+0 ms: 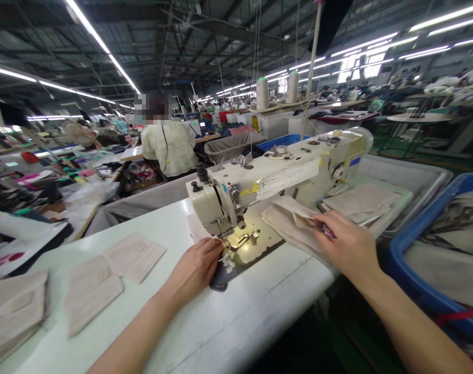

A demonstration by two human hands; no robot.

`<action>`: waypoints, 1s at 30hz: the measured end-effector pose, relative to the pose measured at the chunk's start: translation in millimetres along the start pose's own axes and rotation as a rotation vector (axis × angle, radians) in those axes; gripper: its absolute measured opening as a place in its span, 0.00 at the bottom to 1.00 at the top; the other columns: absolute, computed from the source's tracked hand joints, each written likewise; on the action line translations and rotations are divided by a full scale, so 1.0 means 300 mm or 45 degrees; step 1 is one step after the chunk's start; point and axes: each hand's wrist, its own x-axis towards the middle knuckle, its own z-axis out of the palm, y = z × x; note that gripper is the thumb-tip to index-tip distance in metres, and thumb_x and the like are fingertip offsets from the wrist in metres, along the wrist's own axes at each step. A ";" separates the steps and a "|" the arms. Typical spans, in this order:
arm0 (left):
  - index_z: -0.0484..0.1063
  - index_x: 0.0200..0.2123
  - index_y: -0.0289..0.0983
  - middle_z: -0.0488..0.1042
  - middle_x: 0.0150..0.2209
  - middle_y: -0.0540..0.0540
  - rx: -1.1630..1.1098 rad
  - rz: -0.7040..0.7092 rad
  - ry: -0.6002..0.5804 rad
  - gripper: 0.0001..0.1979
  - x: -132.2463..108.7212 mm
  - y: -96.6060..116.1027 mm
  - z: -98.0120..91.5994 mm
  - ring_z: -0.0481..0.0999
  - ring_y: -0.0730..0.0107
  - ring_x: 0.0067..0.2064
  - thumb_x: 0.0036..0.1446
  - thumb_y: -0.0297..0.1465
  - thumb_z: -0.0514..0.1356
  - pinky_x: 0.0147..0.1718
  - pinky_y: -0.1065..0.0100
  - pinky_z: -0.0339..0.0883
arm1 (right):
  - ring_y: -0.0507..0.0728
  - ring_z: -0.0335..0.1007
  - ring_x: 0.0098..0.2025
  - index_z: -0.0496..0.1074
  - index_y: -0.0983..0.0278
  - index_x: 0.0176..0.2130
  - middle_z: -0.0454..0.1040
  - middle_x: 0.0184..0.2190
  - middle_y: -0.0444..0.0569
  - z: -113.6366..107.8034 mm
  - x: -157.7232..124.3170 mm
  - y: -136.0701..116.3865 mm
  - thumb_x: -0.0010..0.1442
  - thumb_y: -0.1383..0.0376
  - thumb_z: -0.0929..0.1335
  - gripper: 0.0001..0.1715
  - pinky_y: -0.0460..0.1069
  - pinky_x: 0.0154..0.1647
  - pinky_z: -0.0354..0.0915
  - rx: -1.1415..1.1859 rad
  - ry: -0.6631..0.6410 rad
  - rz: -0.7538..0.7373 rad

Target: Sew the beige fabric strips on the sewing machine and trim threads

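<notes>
My left hand (200,262) rests at the needle area of a white sewing machine (275,174), beside its lit brass guide (238,240). The fingers of that hand are pressed together; whatever they grip is hidden. Just behind them, a beige fabric piece (194,227) shows partly under the machine head. My right hand (343,241) is closed on the edge of a beige fabric piece (293,208), the top of a stack lying right of the needle plate. A small dark and pinkish tool (328,231) also shows in its fingers; its kind is unclear.
Beige pocket-shaped pieces (135,254) lie on the pale table (236,322) at left, with a thicker stack (16,311) at the edge. More fabric (363,201) lies far right. A blue bin (400,259) stands close at right. A person (168,148) sits ahead.
</notes>
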 end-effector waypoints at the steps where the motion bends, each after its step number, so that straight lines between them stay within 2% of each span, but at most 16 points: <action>1: 0.72 0.54 0.32 0.74 0.54 0.38 -0.001 -0.002 0.001 0.19 0.001 -0.001 0.001 0.70 0.57 0.54 0.69 0.28 0.46 0.56 0.56 0.68 | 0.56 0.76 0.37 0.74 0.64 0.40 0.78 0.36 0.48 -0.008 0.004 0.002 0.61 0.69 0.67 0.07 0.47 0.33 0.64 0.001 0.077 0.015; 4: 0.72 0.54 0.32 0.74 0.53 0.38 0.004 -0.007 0.004 0.19 0.000 0.000 0.001 0.70 0.56 0.54 0.69 0.29 0.46 0.56 0.56 0.68 | 0.54 0.75 0.34 0.75 0.64 0.37 0.78 0.33 0.47 -0.034 0.015 0.004 0.61 0.69 0.68 0.04 0.46 0.32 0.64 -0.004 0.256 0.101; 7: 0.72 0.54 0.31 0.74 0.54 0.37 0.023 -0.014 0.000 0.20 -0.003 0.003 0.003 0.70 0.56 0.55 0.69 0.28 0.45 0.55 0.57 0.69 | 0.53 0.73 0.31 0.74 0.64 0.36 0.77 0.31 0.46 -0.062 0.020 -0.007 0.61 0.69 0.68 0.03 0.46 0.31 0.63 0.036 0.294 0.117; 10: 0.71 0.55 0.30 0.74 0.54 0.36 0.064 -0.041 0.019 0.20 -0.007 0.003 0.012 0.71 0.56 0.55 0.69 0.29 0.46 0.55 0.56 0.69 | 0.51 0.70 0.27 0.74 0.63 0.36 0.76 0.30 0.44 -0.091 0.014 -0.045 0.62 0.69 0.68 0.03 0.45 0.29 0.62 0.132 0.228 0.120; 15: 0.72 0.55 0.32 0.75 0.53 0.37 0.079 -0.098 0.060 0.20 -0.019 -0.010 0.036 0.73 0.55 0.54 0.69 0.31 0.46 0.54 0.57 0.70 | 0.50 0.70 0.29 0.73 0.61 0.37 0.75 0.29 0.42 -0.122 -0.017 -0.152 0.62 0.70 0.67 0.04 0.44 0.30 0.63 0.409 -0.051 0.136; 17: 0.72 0.55 0.33 0.75 0.53 0.37 0.049 -0.146 0.078 0.21 -0.032 -0.007 0.030 0.73 0.55 0.53 0.68 0.32 0.46 0.53 0.56 0.71 | 0.50 0.70 0.29 0.72 0.62 0.38 0.74 0.29 0.43 -0.125 -0.038 -0.189 0.62 0.71 0.67 0.06 0.44 0.30 0.63 0.483 -0.101 0.104; 19: 0.75 0.51 0.35 0.77 0.51 0.37 0.011 -0.259 0.084 0.20 -0.050 0.020 0.006 0.75 0.51 0.51 0.67 0.36 0.48 0.50 0.52 0.71 | 0.51 0.70 0.28 0.71 0.62 0.40 0.74 0.29 0.44 -0.122 -0.065 -0.218 0.62 0.71 0.66 0.06 0.45 0.29 0.63 0.511 -0.104 0.042; 20: 0.78 0.45 0.35 0.78 0.47 0.37 -0.024 -0.349 0.094 0.21 -0.058 0.045 -0.012 0.75 0.50 0.48 0.66 0.39 0.48 0.49 0.51 0.71 | 0.51 0.70 0.28 0.71 0.63 0.42 0.74 0.29 0.44 -0.118 -0.080 -0.231 0.63 0.71 0.66 0.07 0.46 0.28 0.63 0.508 -0.091 -0.003; 22: 0.77 0.30 0.36 0.79 0.36 0.37 -0.222 -0.625 0.089 0.26 -0.071 0.115 -0.054 0.77 0.49 0.41 0.64 0.47 0.48 0.42 0.52 0.71 | 0.53 0.71 0.28 0.70 0.65 0.44 0.75 0.29 0.46 -0.109 -0.111 -0.258 0.63 0.71 0.67 0.08 0.48 0.28 0.63 0.476 -0.035 -0.118; 23: 0.75 0.26 0.37 0.77 0.31 0.38 -0.429 -0.800 0.071 0.29 -0.074 0.155 -0.073 0.77 0.51 0.36 0.63 0.51 0.47 0.38 0.55 0.71 | 0.54 0.72 0.28 0.70 0.66 0.45 0.76 0.29 0.47 -0.104 -0.125 -0.272 0.63 0.71 0.67 0.08 0.48 0.29 0.63 0.459 -0.009 -0.187; 24: 0.74 0.25 0.37 0.76 0.27 0.40 -0.748 -0.983 -0.017 0.31 -0.074 0.195 -0.089 0.76 0.54 0.32 0.62 0.55 0.46 0.32 0.58 0.71 | 0.55 0.73 0.28 0.70 0.67 0.45 0.76 0.29 0.48 -0.100 -0.138 -0.288 0.63 0.72 0.67 0.09 0.49 0.29 0.64 0.451 0.010 -0.259; 25: 0.75 0.27 0.37 0.77 0.27 0.41 -1.121 -1.113 -0.131 0.33 -0.073 0.230 -0.100 0.77 0.55 0.30 0.60 0.57 0.46 0.30 0.60 0.71 | 0.55 0.73 0.27 0.71 0.68 0.45 0.77 0.29 0.48 -0.097 -0.147 -0.304 0.62 0.73 0.67 0.10 0.49 0.28 0.64 0.459 0.027 -0.332; 27: 0.77 0.36 0.36 0.79 0.31 0.42 -1.720 -1.247 -0.237 0.30 -0.068 0.274 -0.105 0.78 0.58 0.32 0.58 0.57 0.53 0.31 0.63 0.71 | 0.54 0.72 0.24 0.71 0.69 0.44 0.76 0.27 0.47 -0.096 -0.159 -0.332 0.62 0.73 0.67 0.09 0.50 0.24 0.61 0.511 0.014 -0.479; 28: 0.77 0.41 0.36 0.80 0.33 0.43 -1.893 -1.267 -0.215 0.27 -0.065 0.281 -0.100 0.78 0.59 0.34 0.56 0.55 0.58 0.33 0.65 0.70 | 0.54 0.71 0.23 0.72 0.68 0.43 0.76 0.26 0.47 -0.097 -0.161 -0.341 0.62 0.72 0.67 0.08 0.49 0.23 0.61 0.551 -0.029 -0.531; 30: 0.77 0.46 0.38 0.80 0.35 0.45 -1.974 -1.271 -0.094 0.24 -0.065 0.269 -0.085 0.77 0.64 0.36 0.51 0.48 0.67 0.35 0.69 0.68 | 0.55 0.73 0.26 0.72 0.67 0.43 0.78 0.31 0.50 -0.097 -0.163 -0.342 0.64 0.66 0.67 0.08 0.49 0.23 0.63 0.656 -0.172 -0.486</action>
